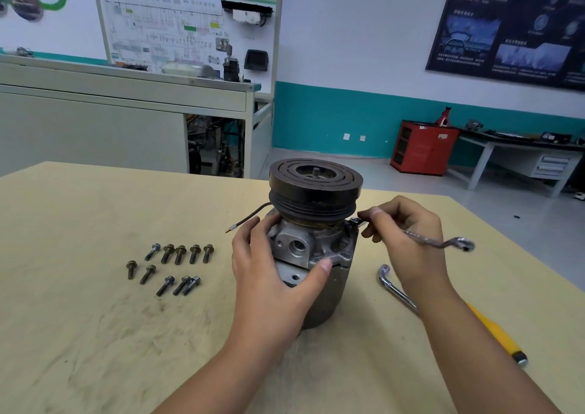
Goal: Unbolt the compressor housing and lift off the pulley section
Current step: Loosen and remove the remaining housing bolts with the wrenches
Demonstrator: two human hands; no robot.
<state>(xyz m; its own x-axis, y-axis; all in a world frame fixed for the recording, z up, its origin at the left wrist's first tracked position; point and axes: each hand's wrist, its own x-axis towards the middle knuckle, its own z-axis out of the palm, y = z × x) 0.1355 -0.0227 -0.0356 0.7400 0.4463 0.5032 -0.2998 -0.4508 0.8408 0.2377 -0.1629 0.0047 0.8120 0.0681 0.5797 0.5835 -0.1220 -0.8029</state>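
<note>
Matt cast-metal housing (304,249), glossy wrench (437,242)

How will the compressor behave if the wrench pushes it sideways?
Probably heavy: the compressor looks solid cast metal. Standing on end with the pulley on top, it may tip, likely why the left hand grips it. It might slide on the smooth table.

Wooden table (95,334) w/ compressor (316,198) upright, loose bolts (179,253) left, L-wrench (392,287) & yellow-handled tool (493,331) right.
</note>
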